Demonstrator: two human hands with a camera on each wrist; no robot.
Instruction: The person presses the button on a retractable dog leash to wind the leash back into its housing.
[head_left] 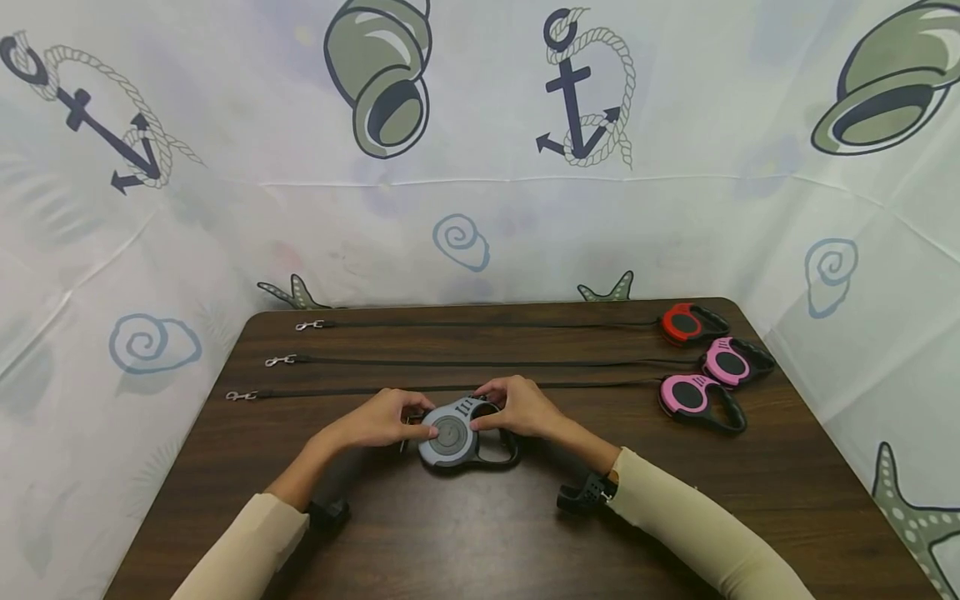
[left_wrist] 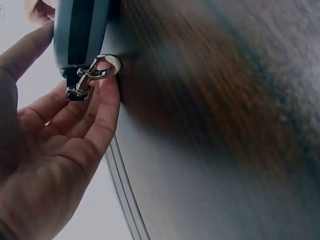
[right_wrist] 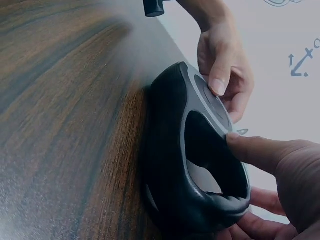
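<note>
While the half-curled left hand (head_left: 386, 419) and right hand (head_left: 522, 408) pinch the grey leash (head_left: 452, 435) at nine and two o'clock, it sits on the table (head_left: 450, 542) at the wearer's twelve, probably light, stiff and slick, best gripped by its looped handle (head_left: 497, 464) at four.

Three dark cords (head_left: 487, 363) are laid, roughly parallel, across a dark wood-grained table (head_left: 465, 546), beyond the left hand (head_left: 386, 419) and the right hand (head_left: 519, 408). Each cord is ended by a silver clip (head_left: 280, 360), positioned to the left of the left hand. To the right of the right hand, a red-and-black leash case (head_left: 681, 323) is placed farthest off; two pink-and-black cases (head_left: 727, 362) are set nearer, close together. Beyond and on both sides of the hands, a white cloth (head_left: 480, 92) is seen, printed with anchors (head_left: 572, 104), grey-green shapes (head_left: 378, 54), blue spirals (head_left: 457, 237) and starfish (head_left: 900, 504).
</note>
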